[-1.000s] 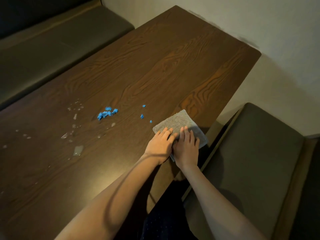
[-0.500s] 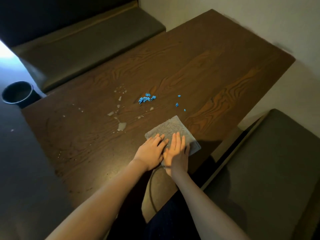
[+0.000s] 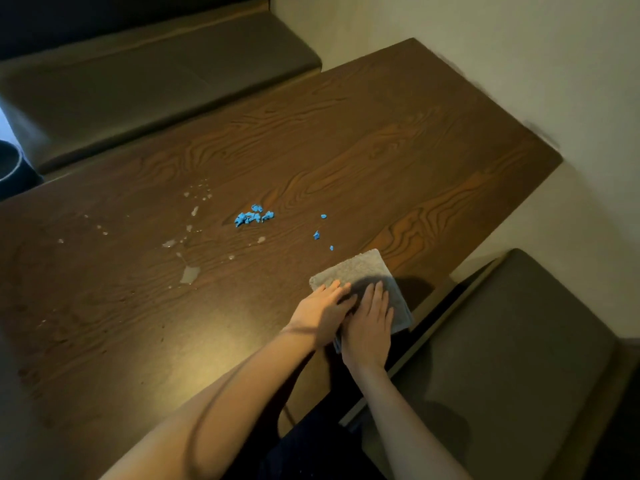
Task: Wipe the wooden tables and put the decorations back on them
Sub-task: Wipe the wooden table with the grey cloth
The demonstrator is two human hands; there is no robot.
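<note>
A folded grey cloth (image 3: 360, 271) lies on the dark wooden table (image 3: 381, 133) near its right front edge. My left hand (image 3: 320, 313) and my right hand (image 3: 369, 322) press flat on the cloth side by side, fingers straight. A small heap of blue crumbs (image 3: 253, 215) lies in the middle of the table, with three loose blue bits (image 3: 317, 234) between it and the cloth. Pale wet spots (image 3: 189, 273) spread to the left of the crumbs. No decorations are in view.
A padded bench (image 3: 138, 91) runs along the table's far side, and another bench seat (image 3: 519, 358) sits at the right below the table edge. A dark round bin (image 3: 10, 168) stands at the far left. A pale wall (image 3: 519, 46) borders the table's right end.
The view has swung so more of the table's left side and the bin show. Both hands stay flat on the cloth at about the same spot near the table edge.
</note>
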